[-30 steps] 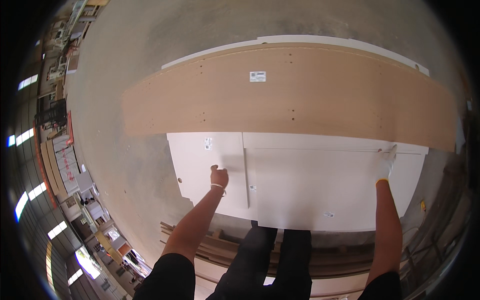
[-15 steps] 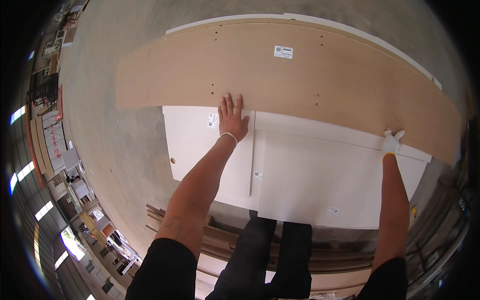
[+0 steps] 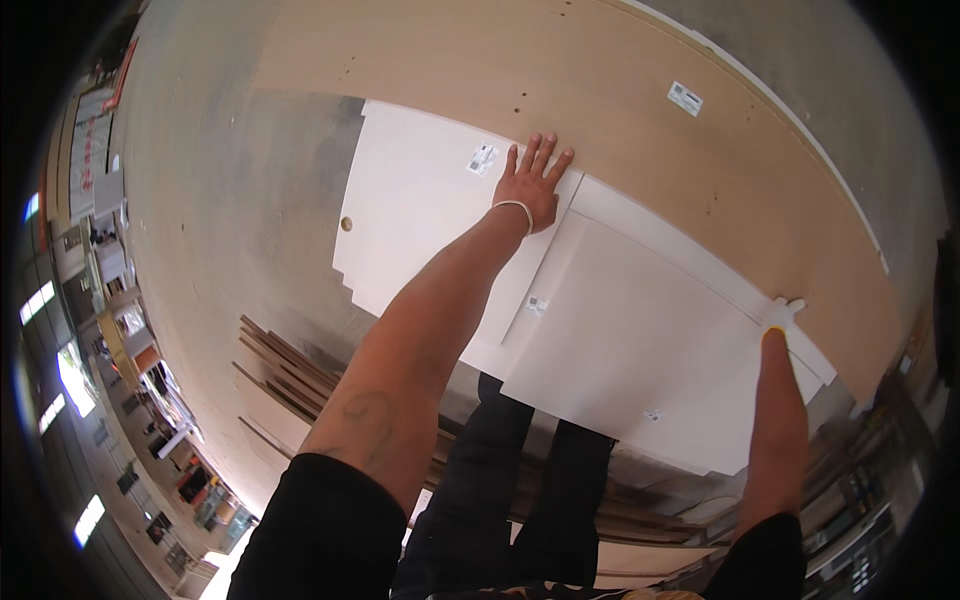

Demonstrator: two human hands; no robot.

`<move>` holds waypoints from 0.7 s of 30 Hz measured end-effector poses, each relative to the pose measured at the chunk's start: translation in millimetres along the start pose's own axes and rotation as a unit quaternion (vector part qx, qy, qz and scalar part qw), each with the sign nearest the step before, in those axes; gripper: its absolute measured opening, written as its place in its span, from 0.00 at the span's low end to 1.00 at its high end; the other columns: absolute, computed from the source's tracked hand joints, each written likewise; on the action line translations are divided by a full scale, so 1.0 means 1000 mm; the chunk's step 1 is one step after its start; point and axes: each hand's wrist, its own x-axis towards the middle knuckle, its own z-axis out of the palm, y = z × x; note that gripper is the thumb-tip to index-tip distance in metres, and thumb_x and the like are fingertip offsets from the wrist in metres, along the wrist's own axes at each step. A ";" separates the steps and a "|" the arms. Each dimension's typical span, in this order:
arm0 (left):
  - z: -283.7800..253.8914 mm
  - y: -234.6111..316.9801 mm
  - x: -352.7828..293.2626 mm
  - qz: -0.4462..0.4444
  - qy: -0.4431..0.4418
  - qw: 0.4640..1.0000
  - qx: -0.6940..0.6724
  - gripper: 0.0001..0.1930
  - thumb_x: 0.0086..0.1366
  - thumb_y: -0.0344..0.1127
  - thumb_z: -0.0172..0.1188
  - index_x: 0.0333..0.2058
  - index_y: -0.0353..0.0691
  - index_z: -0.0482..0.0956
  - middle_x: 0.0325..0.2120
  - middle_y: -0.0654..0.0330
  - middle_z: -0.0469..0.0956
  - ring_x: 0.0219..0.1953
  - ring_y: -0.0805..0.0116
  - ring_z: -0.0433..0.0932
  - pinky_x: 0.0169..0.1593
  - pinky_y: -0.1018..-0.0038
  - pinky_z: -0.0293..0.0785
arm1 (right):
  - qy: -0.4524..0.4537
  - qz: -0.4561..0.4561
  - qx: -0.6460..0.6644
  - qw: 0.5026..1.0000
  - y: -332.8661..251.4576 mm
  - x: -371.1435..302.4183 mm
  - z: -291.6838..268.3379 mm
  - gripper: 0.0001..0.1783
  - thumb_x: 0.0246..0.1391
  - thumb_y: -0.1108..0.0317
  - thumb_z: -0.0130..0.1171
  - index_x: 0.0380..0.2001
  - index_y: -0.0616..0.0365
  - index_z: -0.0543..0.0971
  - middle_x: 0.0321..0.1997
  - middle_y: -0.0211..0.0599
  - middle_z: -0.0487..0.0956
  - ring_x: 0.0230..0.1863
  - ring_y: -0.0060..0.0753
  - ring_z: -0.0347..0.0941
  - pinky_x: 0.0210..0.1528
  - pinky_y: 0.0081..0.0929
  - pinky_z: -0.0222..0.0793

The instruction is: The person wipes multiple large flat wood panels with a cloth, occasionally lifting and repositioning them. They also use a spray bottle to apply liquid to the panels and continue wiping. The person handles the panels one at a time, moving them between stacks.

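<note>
across the near edge of the long brown wood panel [image 3: 610,80], both hands are at work. the panel lies over white boards [image 3: 420,190] down on the concrete floor [image 3: 240,220]. my read: the step in hand is steadying or lining up that panel, and the next move calls for even pressure at both spots so it doesn't swing round.

pose-wise, the bare left hand [image 3: 530,190] is palm down, arm stretched long, fingers spread wide with the tips right at the panel's edge, not wrapped round anything. the right hand [image 3: 779,315], in a white glove, reaches the same edge further right; can't tell if those fingers are pinching it or just resting there.
</note>
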 end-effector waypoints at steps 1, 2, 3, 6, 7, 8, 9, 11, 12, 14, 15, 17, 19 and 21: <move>0.007 0.002 -0.012 -0.021 -0.057 0.998 -0.014 0.39 0.71 0.40 0.49 0.76 0.52 0.41 0.78 0.55 0.33 0.79 0.52 0.31 0.77 0.49 0.32 | -0.008 0.013 0.059 0.998 -0.001 -0.027 0.010 0.41 0.61 0.36 0.52 0.61 0.61 0.71 0.52 0.57 0.80 0.50 0.56 0.77 0.51 0.45 0.70; 0.019 0.005 -0.033 -0.041 -0.095 0.994 -0.029 0.39 0.71 0.38 0.48 0.76 0.52 0.41 0.78 0.56 0.32 0.79 0.53 0.29 0.76 0.46 0.31 | -0.020 0.024 0.114 0.993 -0.009 -0.052 0.013 0.42 0.60 0.32 0.53 0.58 0.62 0.75 0.49 0.59 0.81 0.46 0.57 0.78 0.47 0.49 0.72; 0.036 0.013 -0.068 -0.069 -0.112 0.987 -0.088 0.40 0.68 0.35 0.48 0.76 0.51 0.43 0.78 0.55 0.33 0.79 0.53 0.30 0.76 0.43 0.29 | -0.040 -0.111 -0.195 0.974 -0.007 -0.091 0.016 0.41 0.62 0.37 0.49 0.67 0.56 0.61 0.61 0.60 0.71 0.56 0.60 0.72 0.55 0.51 0.69; 0.099 0.050 -0.209 -0.176 -0.141 0.958 -0.180 0.40 0.65 0.35 0.51 0.75 0.51 0.49 0.77 0.50 0.34 0.78 0.44 0.32 0.75 0.41 0.32 | -0.109 -0.307 -0.473 0.819 -0.009 -0.220 0.014 0.42 0.64 0.47 0.45 0.76 0.52 0.50 0.75 0.61 0.57 0.72 0.59 0.59 0.68 0.55 0.61; 0.119 0.065 -0.267 -0.223 -0.149 0.935 -0.231 0.39 0.64 0.36 0.53 0.74 0.50 0.54 0.77 0.48 0.37 0.77 0.40 0.35 0.74 0.40 0.35 | -0.174 -0.342 -0.435 0.815 -0.010 -0.265 0.007 0.42 0.64 0.50 0.47 0.76 0.52 0.50 0.77 0.60 0.54 0.74 0.61 0.55 0.71 0.53 0.58; 0.136 0.080 -0.325 -0.284 -0.176 0.901 -0.276 0.38 0.63 0.37 0.54 0.72 0.49 0.57 0.76 0.47 0.41 0.77 0.37 0.38 0.74 0.40 0.37 | -0.260 -0.356 -0.377 0.815 -0.010 -0.310 -0.002 0.43 0.63 0.55 0.50 0.76 0.55 0.50 0.76 0.60 0.56 0.75 0.61 0.55 0.73 0.48 0.57; 0.149 0.096 -0.381 -0.360 -0.183 0.865 -0.298 0.36 0.64 0.39 0.57 0.71 0.47 0.59 0.75 0.44 0.44 0.76 0.37 0.41 0.74 0.41 0.39 | -0.381 -0.339 -0.386 0.769 -0.013 -0.349 -0.012 0.41 0.62 0.60 0.52 0.75 0.58 0.53 0.74 0.59 0.61 0.74 0.58 0.58 0.74 0.41 0.55; 0.162 0.134 -0.487 -0.493 -0.207 0.780 -0.326 0.30 0.64 0.39 0.57 0.66 0.44 0.69 0.74 0.45 0.48 0.76 0.40 0.45 0.74 0.46 0.46 | -0.539 -0.305 -0.355 0.700 -0.010 -0.431 -0.037 0.36 0.62 0.60 0.54 0.70 0.63 0.64 0.71 0.58 0.67 0.70 0.52 0.66 0.71 0.34 0.60; 0.165 0.153 -0.529 -0.542 -0.236 0.728 -0.348 0.29 0.63 0.40 0.58 0.63 0.44 0.72 0.74 0.46 0.49 0.75 0.42 0.47 0.73 0.49 0.48 | -0.598 -0.290 -0.345 0.663 -0.011 -0.465 -0.049 0.34 0.63 0.61 0.54 0.69 0.64 0.65 0.70 0.56 0.69 0.70 0.48 0.67 0.70 0.31 0.61; 0.171 0.190 -0.600 -0.630 -0.191 0.607 -0.445 0.24 0.62 0.40 0.57 0.58 0.41 0.78 0.69 0.46 0.62 0.72 0.46 0.59 0.70 0.54 0.59 | -0.678 -0.277 -0.336 0.592 -0.003 -0.522 -0.075 0.30 0.65 0.65 0.52 0.67 0.66 0.68 0.66 0.51 0.74 0.65 0.40 0.71 0.66 0.29 0.64; 0.177 0.205 -0.627 -0.656 -0.159 0.546 -0.496 0.23 0.62 0.39 0.57 0.56 0.40 0.79 0.64 0.45 0.68 0.67 0.47 0.66 0.67 0.55 0.64 | -0.706 -0.291 -0.325 0.557 0.000 -0.542 -0.083 0.27 0.67 0.67 0.50 0.66 0.67 0.69 0.63 0.49 0.77 0.62 0.37 0.74 0.63 0.30 0.67; 0.193 0.243 -0.672 -0.700 -0.078 0.436 -0.560 0.22 0.62 0.37 0.56 0.54 0.38 0.80 0.57 0.43 0.76 0.60 0.46 0.74 0.63 0.57 0.70 | -0.755 -0.215 -0.349 0.512 0.011 -0.565 -0.094 0.25 0.69 0.68 0.48 0.66 0.66 0.70 0.62 0.51 0.78 0.61 0.37 0.75 0.63 0.30 0.68; 0.207 0.288 -0.691 -0.729 0.015 0.320 -0.605 0.21 0.63 0.36 0.54 0.52 0.36 0.81 0.51 0.40 0.80 0.55 0.43 0.79 0.60 0.57 0.73 | -0.745 -0.232 -0.418 0.466 0.020 -0.564 -0.094 0.25 0.70 0.68 0.47 0.68 0.62 0.69 0.60 0.50 0.79 0.56 0.35 0.78 0.58 0.29 0.71; 0.215 0.339 -0.697 -0.759 0.046 0.237 -0.605 0.20 0.63 0.35 0.54 0.51 0.35 0.81 0.49 0.39 0.81 0.54 0.41 0.79 0.60 0.57 0.74 | -0.698 -0.212 -0.504 0.461 0.024 -0.546 -0.086 0.26 0.70 0.68 0.47 0.69 0.60 0.68 0.58 0.49 0.80 0.50 0.33 0.80 0.49 0.28 0.75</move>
